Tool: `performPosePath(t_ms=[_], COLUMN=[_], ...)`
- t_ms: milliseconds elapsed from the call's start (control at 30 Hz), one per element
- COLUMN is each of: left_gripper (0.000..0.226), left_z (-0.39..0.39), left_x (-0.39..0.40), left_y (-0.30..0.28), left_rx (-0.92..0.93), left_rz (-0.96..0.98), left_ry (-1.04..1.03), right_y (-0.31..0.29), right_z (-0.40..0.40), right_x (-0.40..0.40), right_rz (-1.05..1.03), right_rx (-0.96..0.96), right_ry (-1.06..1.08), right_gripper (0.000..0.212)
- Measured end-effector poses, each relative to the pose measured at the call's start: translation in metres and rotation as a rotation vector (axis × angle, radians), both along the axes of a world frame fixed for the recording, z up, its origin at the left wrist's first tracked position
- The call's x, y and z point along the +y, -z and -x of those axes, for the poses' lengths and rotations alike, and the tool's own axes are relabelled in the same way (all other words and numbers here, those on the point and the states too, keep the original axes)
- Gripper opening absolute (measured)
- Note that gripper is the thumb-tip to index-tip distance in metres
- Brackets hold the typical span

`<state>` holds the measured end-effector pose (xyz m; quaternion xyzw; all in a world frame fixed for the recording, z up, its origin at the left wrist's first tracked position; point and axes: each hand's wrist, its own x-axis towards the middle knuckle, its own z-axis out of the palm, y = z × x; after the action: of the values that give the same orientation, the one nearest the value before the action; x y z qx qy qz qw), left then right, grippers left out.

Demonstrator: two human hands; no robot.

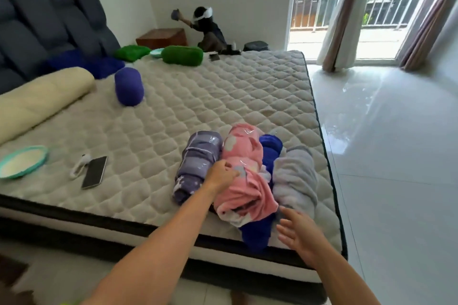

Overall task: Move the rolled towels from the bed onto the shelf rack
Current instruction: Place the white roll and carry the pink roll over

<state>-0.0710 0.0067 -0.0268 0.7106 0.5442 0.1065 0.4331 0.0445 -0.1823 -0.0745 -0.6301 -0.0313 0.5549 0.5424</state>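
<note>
Hands at the towel pile, lower centre of the frame.
Left hand (221, 174) pinches the pink flower-patterned rolled towel (244, 156) on the quilted bed (198, 96); right hand (298, 233) hovers, fingers spread.

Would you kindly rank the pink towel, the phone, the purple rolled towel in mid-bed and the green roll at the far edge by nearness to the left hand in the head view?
From the left hand:
1. Pink towel, under the fingertips, just to the right.
2. Phone, to the left on the mattress.
3. Purple rolled towel, further up and left.
4. Green roll, at the bed's far edge.
</note>
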Motion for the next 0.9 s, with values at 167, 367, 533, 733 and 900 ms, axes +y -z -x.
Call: performPosePath(t_ms=[167,367,533,733,900], left_gripper=[0.050,0.087,0.098,0.101,0.083], left_z=[-0.039,-0.065,-0.075,-0.072,-0.072], left_x=[0.082,0.140,0.148,0.150,0.134], left_y=[0.025,0.050,0.061,0.083,0.060], left_rx=[0.028,0.000,0.086,-0.071,-0.170], left_rz=[0.052,0.304,0.692,0.698,0.637], left_ry=[-0.063,-0.038,-0.066,-0.183,-0.225], right_y=[0.008,0.009,0.023,0.040,0.041], right_z=[0.000,-0.001,-0.008,-0.022,-0.030], right_x=[0.061,0.125,0.140,0.138,0.129], right_rz=[0.136,0.138,0.248,0.223,0.122], right_rx=[-0.064,-0.122,-0.123,-0.114,-0.158], right_ry=[-0.166,-0.143,-0.035,-0.020,-0.016], right_gripper=[0.072,0.026,0.029,0.031,0.033])
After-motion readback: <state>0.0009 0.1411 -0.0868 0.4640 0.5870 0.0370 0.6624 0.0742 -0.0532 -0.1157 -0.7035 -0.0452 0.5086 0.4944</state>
